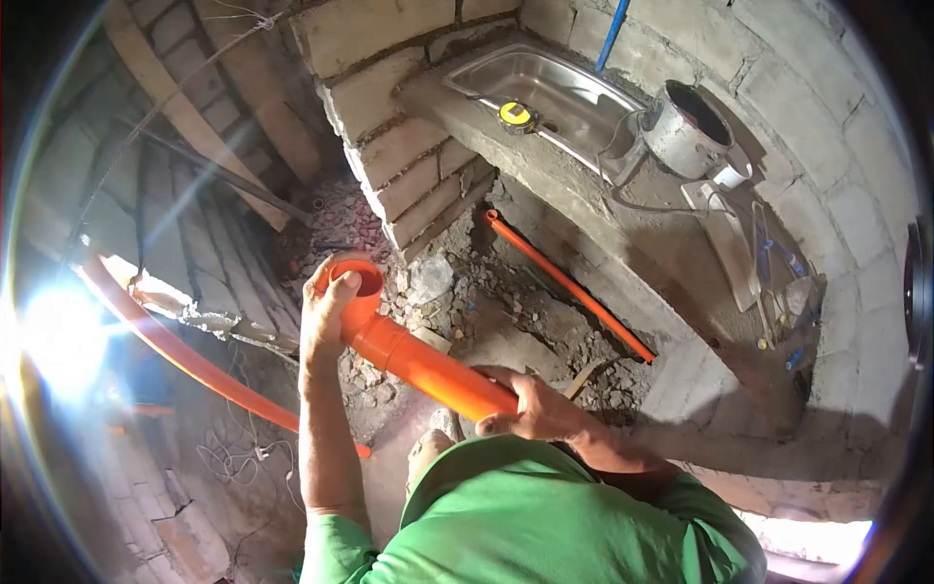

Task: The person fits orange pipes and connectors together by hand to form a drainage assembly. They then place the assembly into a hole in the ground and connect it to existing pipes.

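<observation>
An orange pipe [428,375] with a curved, open-mouthed fitting [363,304] at its upper left end is held up in front of the green shirt. Around the fitting's rim my left hand [329,300] is wrapped, thumb at the opening. My right hand [537,407] grips the lower right end of the pipe, fingers curled over it. Beneath the pipe lies rubble. A thinner orange pipe [574,289] rests beyond it along the base of the block counter.
A steel sink [555,92] and yellow tape measure [517,115] sit on the rough counter [486,131], with a grey bucket [686,131] beside them. A long orange pipe [195,365] curves at left near a bright light. Loose wire [233,457] lies at lower left.
</observation>
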The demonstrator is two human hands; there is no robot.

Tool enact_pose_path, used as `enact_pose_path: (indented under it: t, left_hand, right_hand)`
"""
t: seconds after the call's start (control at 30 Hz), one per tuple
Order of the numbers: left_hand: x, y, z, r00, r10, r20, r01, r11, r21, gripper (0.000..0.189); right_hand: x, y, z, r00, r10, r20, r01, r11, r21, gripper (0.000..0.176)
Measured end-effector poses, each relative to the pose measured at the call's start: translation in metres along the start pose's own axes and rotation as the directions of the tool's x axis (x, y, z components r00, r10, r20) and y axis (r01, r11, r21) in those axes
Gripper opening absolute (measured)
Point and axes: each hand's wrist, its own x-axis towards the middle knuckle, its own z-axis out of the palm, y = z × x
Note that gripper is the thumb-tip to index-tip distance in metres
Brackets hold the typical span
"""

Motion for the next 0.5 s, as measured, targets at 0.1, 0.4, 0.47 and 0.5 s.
enact_pose_path:
  t: [0.1, 0.4, 0.47, 0.5]
  left_hand:
    - [0.000, 0.005, -0.003, 0.998, -0.008, 0.060, -0.002, 0.986, 0.166, 0.043]
    - [-0.011, 0.009, 0.022, 0.985, 0.140, 0.098, -0.156, 0.972, 0.177, 0.056]
    - [-0.016, 0.024, 0.031, 0.992, 0.097, 0.075, -0.113, 0.960, 0.255, 0.052]
    - [-0.019, 0.031, 0.035, 0.997, 0.058, 0.047, -0.070, 0.940, 0.333, 0.048]
  right_hand:
    - [-0.003, 0.016, 0.016, 0.999, 0.021, 0.034, -0.023, 0.998, 0.056, 0.084]
    - [-0.010, 0.010, 0.039, 0.991, 0.053, 0.127, -0.100, 0.912, 0.397, 0.098]
    - [-0.012, 0.006, 0.041, 0.993, 0.008, 0.117, -0.036, 0.970, 0.241, 0.113]
    - [-0.012, 0.004, 0.041, 0.993, 0.013, 0.116, -0.041, 0.969, 0.243, 0.113]
